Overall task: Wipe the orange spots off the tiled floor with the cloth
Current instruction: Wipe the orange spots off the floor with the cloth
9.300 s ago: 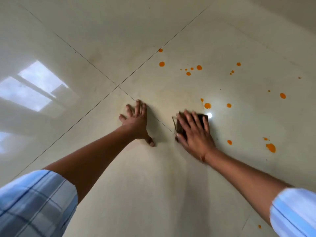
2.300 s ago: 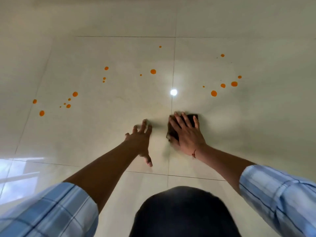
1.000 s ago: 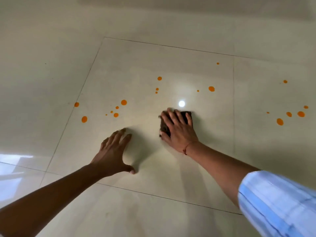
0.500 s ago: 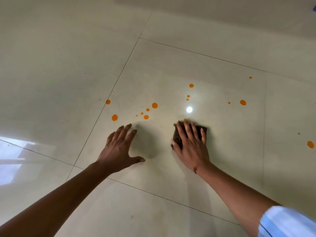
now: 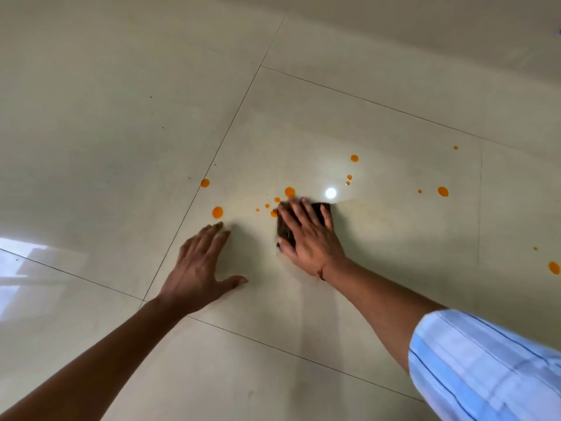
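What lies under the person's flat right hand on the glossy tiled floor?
A dark folded cloth lies under the right hand, pressed onto the cream tiled floor. Whether orange spots sit beneath the cloth is hidden.

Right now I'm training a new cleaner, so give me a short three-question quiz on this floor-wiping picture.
1. True or false: the right hand presses the dark folded cloth flat on the glossy cream tiled floor.
2. What does the left hand hold? A) a spray bottle B) nothing, palm resting on the floor C) a second cloth
3. Fill in: the small orange spot touching the cloth lies at its ____ edge in the picture.

Key: 1 true; 2 B; 3 left
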`<state>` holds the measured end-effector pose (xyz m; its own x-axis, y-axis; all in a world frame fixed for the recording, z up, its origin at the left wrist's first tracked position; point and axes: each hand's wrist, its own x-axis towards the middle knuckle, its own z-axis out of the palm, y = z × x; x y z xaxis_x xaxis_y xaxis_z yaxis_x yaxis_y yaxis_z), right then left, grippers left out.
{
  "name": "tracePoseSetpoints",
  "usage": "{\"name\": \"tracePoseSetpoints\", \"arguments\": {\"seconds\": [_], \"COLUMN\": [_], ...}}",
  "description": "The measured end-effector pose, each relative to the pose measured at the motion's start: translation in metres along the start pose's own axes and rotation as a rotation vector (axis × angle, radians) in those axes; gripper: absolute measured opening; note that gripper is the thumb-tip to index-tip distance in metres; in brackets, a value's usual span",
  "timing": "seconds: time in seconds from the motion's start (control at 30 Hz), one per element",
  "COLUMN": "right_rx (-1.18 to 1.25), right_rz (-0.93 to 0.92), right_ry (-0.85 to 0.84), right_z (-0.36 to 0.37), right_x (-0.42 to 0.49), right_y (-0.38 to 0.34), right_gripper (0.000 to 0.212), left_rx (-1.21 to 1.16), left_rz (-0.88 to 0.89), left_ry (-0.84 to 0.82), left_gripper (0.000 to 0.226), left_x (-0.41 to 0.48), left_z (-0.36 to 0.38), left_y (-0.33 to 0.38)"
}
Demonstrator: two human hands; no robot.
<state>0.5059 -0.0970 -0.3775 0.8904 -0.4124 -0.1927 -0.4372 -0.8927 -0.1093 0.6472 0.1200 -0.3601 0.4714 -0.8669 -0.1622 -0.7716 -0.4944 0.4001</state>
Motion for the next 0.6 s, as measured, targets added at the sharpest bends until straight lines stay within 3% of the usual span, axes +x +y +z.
{"name": "tracePoseSetpoints", "arguments": {"seconds": [0.07,0.2,0.43,0.6], "right_rx": [0.047,-0.002,-0.025,0.049], "right_rz": [0.125,-0.009,-0.011,0.100], "right_ry": [0.016,-0.035,-0.191,-0.028], "right_z": [0.000,0.014,-0.004,-0.010], "right_x": [0.007,-0.042,-0.044,0.056], "right_y": [-0.013,-0.027,-0.026,-0.015], "right_gripper": [0.071,0.072,0.071,0.072], "left_rx": [0.055,0.084,0.124,0.159], "left_rz": [-0.047,-0.254,-0.221,-0.200], "left_ry": [0.026,-0.105,-0.516,-0.530], "left_gripper": [0.108,0.136,0.166,0.173], "left_x": [0.007,0.022,0.034,0.034], "left_z": [-0.007,-0.018,-0.044,-0.035], "left_y": [-0.019,-0.050,-0.057,-0.060]}}
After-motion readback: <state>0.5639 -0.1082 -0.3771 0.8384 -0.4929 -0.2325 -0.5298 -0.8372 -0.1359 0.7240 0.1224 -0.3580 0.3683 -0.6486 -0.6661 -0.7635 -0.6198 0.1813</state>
